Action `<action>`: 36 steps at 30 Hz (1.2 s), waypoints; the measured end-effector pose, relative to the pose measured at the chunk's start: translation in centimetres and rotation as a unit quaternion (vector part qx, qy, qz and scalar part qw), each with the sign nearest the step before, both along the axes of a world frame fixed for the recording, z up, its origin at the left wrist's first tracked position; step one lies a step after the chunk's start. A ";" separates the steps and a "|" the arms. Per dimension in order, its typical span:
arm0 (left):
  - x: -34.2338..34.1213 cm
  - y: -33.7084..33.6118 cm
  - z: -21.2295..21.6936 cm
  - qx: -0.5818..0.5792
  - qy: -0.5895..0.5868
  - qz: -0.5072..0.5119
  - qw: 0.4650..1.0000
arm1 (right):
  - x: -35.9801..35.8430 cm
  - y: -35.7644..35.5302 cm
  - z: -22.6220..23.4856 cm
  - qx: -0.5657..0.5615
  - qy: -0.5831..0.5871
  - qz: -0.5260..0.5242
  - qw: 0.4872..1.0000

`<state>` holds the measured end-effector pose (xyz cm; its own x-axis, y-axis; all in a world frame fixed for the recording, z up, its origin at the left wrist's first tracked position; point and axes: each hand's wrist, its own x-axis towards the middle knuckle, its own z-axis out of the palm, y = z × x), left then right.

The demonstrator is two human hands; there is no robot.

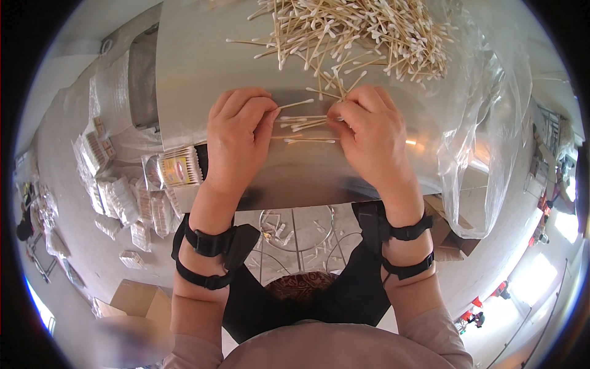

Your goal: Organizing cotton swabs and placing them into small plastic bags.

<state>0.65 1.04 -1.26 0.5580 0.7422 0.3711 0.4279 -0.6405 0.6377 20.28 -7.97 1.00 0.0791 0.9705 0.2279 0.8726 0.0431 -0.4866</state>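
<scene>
My left hand [238, 130] is closed, thumb against fingers, on the end of a cotton swab [295, 105] that points to the right. Opposite it, my right hand [373, 134] pinches the right ends of several cotton swabs [305, 122] lying side by side between the hands. Another loose swab [310, 140] rests on the metal tabletop [203, 67] just below them. Beyond my hands spreads a large heap of wooden-stick cotton swabs [369, 34], with a few stray ones reaching down to my right fingertips. The fingers hide how many swabs each hand holds.
A clear plastic bag [482, 141] hangs over the table's right side. At the left edge stands a pack of swabs [180, 170] with a yellow label. Many bagged packs [120, 200] lie lower left, near an open cardboard box [138, 299]. Loose swabs litter the floor beneath.
</scene>
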 end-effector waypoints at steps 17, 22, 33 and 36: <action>-0.4 -0.4 0.4 -0.046 0.026 -0.009 0.999 | -0.2 -0.2 0.2 -0.023 0.009 0.022 0.999; -0.6 -0.3 0.4 -0.055 0.031 -0.015 0.998 | -0.2 -0.3 0.5 -0.020 0.025 0.058 0.998; -0.3 -0.6 0.6 -0.069 0.018 -0.014 0.997 | -0.4 -0.4 0.1 -0.034 0.041 0.004 0.999; -0.3 -0.6 0.5 -0.059 0.019 -0.024 0.998 | -0.1 -0.6 0.5 -0.050 0.029 -0.006 0.998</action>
